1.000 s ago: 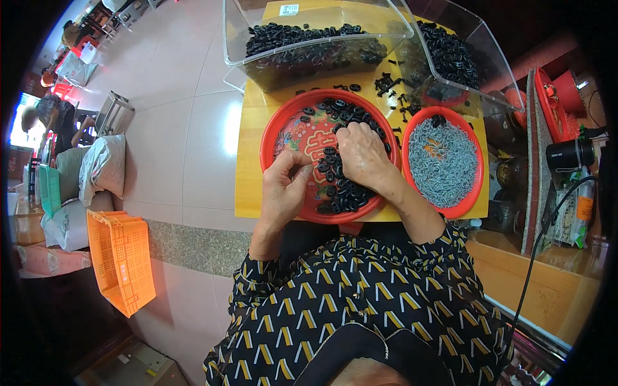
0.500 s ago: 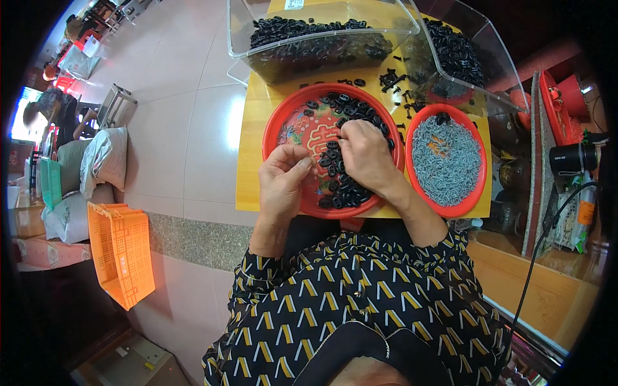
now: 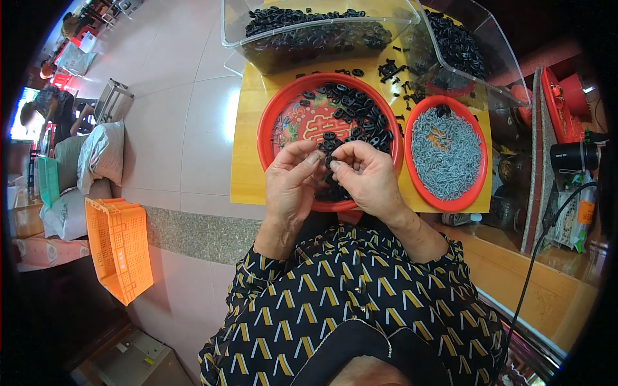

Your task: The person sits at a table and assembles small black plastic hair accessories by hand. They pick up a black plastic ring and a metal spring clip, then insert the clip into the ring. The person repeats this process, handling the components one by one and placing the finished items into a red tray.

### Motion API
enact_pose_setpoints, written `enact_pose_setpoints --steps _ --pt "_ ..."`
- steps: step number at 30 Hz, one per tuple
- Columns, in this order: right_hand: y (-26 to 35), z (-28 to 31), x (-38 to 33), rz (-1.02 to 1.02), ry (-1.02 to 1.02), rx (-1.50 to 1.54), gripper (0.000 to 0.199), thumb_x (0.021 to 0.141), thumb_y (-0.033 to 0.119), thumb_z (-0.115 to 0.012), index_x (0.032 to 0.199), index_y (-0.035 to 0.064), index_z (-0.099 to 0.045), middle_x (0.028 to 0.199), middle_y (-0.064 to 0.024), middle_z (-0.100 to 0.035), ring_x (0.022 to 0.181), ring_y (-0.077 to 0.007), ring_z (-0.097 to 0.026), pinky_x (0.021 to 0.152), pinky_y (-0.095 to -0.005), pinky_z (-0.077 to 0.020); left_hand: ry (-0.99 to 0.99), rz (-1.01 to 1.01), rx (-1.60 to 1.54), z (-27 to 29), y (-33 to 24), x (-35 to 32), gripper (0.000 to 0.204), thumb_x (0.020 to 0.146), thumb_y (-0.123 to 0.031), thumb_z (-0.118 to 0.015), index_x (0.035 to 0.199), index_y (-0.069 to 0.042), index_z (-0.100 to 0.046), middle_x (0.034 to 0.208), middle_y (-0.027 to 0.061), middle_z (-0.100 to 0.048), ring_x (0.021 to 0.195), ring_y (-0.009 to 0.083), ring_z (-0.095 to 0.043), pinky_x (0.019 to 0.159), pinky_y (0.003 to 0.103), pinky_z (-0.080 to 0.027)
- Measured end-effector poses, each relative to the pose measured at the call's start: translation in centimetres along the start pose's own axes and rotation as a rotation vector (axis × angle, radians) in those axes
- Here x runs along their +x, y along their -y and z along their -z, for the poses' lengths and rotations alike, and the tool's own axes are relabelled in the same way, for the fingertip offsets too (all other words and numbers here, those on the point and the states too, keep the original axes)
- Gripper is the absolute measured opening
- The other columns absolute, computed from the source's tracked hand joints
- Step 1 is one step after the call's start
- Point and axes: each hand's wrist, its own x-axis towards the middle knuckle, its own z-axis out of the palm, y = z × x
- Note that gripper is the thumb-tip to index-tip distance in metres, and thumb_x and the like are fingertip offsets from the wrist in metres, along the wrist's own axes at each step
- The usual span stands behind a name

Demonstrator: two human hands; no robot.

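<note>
A large red round tray (image 3: 277, 116) on a yellow board (image 3: 248, 174) holds a pile of small black plastic rings (image 3: 357, 116). My left hand (image 3: 291, 183) and my right hand (image 3: 367, 177) meet over the tray's near edge, fingertips pinched together on one small black ring (image 3: 329, 161). A smaller red tray (image 3: 477, 138) to the right is filled with small grey metal pieces (image 3: 445, 154).
Two clear plastic bins of black rings stand behind the trays, one at the top centre (image 3: 309, 29) and one at the top right (image 3: 463, 48). An orange crate (image 3: 119, 248) lies on the tiled floor at left. Cluttered shelves and a black cable (image 3: 537, 257) are at right.
My right hand has pulled back from the pile of rings toward me. Both hands have come together at the tray's near edge, pinching a black ring.
</note>
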Motion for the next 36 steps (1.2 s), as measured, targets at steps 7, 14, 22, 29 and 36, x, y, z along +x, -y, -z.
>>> enact_pose_setpoints --steps 7,14,22,29,36 --pt "0.2 0.0 0.0 0.032 -0.007 -0.142 0.006 0.077 0.002 -0.056 0.082 -0.0017 -0.055 0.07 -0.0032 -0.059 0.064 -0.0059 -0.056 0.056 -0.0221 -0.0476 0.025 -0.016 0.037 0.0 0.1 -0.3 0.017 0.077 0.003 -0.057 0.093 -0.001 -0.055 0.083 0.0083 -0.06 0.068 0.014 -0.058 0.059 0.024 -0.048" --pt "-0.1 0.2 0.1 0.042 -0.013 -0.197 0.007 0.076 0.001 -0.058 0.083 -0.0005 -0.055 0.067 0.0048 -0.051 0.054 0.0019 -0.04 0.047 -0.0139 -0.0347 0.009 -0.044 0.09 -0.2 0.5 -0.3 0.016 0.076 0.004 -0.057 0.092 0.0 -0.056 0.081 0.0066 -0.06 0.067 0.0125 -0.058 0.058 0.022 -0.047" --pt "0.1 0.2 -0.1 0.012 -0.017 -0.218 0.005 0.077 0.0 -0.057 0.081 -0.0009 -0.055 0.067 0.002 -0.054 0.055 0.0 -0.047 0.046 -0.0154 -0.038 0.005 -0.197 0.377 0.0 1.1 -0.6 0.012 0.077 0.002 -0.058 0.089 0.001 -0.058 0.08 0.0045 -0.059 0.067 0.0087 -0.055 0.059 0.02 -0.046" --pt "-0.4 0.6 0.4 -0.054 -0.006 -0.123 0.005 0.077 0.0 -0.056 0.081 -0.0013 -0.055 0.069 -0.0012 -0.056 0.055 -0.0042 -0.053 0.048 -0.0171 -0.0446 0.02 -0.239 0.469 0.2 2.1 -0.3 0.012 0.078 0.002 -0.056 0.09 0.001 -0.057 0.08 0.0035 -0.059 0.067 0.0078 -0.054 0.06 0.02 -0.046" --pt "0.5 2.0 0.7 -0.119 0.043 0.036 0.006 0.077 0.002 -0.056 0.082 -0.0019 -0.056 0.068 -0.0025 -0.057 0.056 -0.0055 -0.054 0.048 -0.0184 -0.045 0.112 -0.057 0.236 -0.7 1.1 -0.4 0.014 0.081 -0.002 -0.055 0.095 0.001 -0.056 0.08 0.0053 -0.059 0.069 0.0094 -0.056 0.061 0.021 -0.047"
